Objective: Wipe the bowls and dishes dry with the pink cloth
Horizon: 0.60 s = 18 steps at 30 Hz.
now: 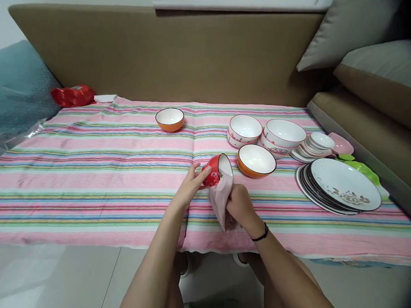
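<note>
"Striped fabric covered the work surface, and a brown backrest stood well beyond the grip. What was found in the left hand?"

"It pinched a red bowl, thumb against the outer wall, the other fingers partly hidden. The bowl was tilted, its mouth turned towards the right hand."

"Reason for the tilt?"

"In my judgement, to present the white inside to the right hand, which was closed on a bunched pale pink cloth. The cloth met the bowl's rim and draped below the fist. Those fingertips were out of sight; how firmly they pressed could not be told."

"And the outer hold?"

"Holding the wall from outside presumably kept the fingers out of the cloth's way."

"Surroundings?"

"An orange bowl stood upright just right of the grip. A second orange bowl stood alone, beyond the grip and to its left. Nested white bowls stood beyond the grip on its right; dark-rimmed plates and small dishes were stacked farther right."

"Why stacked?"

"Probably to save room and keep like with like, within reach yet apart from the working hands."
</note>
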Motion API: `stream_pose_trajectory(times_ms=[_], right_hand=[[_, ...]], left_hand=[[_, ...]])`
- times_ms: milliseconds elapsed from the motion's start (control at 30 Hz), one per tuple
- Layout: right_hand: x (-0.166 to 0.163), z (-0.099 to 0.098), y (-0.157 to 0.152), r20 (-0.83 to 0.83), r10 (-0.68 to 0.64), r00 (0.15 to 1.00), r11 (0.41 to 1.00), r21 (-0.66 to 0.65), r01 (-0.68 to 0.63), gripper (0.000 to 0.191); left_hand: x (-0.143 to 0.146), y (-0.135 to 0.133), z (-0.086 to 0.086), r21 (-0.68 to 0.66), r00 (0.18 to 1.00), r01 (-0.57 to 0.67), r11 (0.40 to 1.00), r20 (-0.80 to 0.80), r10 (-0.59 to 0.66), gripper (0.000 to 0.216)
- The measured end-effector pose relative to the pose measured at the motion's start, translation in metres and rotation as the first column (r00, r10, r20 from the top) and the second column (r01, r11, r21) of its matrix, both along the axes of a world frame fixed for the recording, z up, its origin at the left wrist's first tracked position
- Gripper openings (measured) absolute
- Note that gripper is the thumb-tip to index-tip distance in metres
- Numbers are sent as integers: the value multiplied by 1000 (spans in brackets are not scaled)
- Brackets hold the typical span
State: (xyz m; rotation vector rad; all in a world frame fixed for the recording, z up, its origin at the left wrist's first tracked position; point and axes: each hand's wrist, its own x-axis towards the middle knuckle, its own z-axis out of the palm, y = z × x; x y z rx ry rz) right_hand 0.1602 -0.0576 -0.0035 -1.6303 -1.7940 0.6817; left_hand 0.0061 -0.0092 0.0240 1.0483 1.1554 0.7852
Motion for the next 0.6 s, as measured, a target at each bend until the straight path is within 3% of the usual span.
stream_pose_trajectory(times_ms=[100, 167, 300, 433, 533, 600], right_hand=[[-1, -5, 1, -290, -8, 957, 999, 39, 20, 12], [0, -6, -1, -345, 47, 938, 999, 6, -48, 14], [5, -4, -4, -156, 151, 976, 978, -124, -171, 27], [8, -4, -3, 82, 157, 984, 987, -54, -153, 33], [7, -5, 0, 92, 144, 985, 988, 48, -149, 34], [5, -6, 3, 48, 148, 988, 989, 16, -149, 28]], left_hand=[[-1, 0, 0, 7, 1000, -3, 1000, 22, 2, 79], [-3, -1, -2, -2, 1000, 2, 1000, 28, -2, 78], [-4, -1, -5, 15, 997, -21, 1000, 77, 20, 88], [-2, -1, -8, 55, 999, -9, 998, 45, 6, 80], [1, 0, -10, 100, 1000, 18, 995, 13, -20, 65], [3, 2, -12, 111, 1000, 29, 993, -17, -27, 59]])
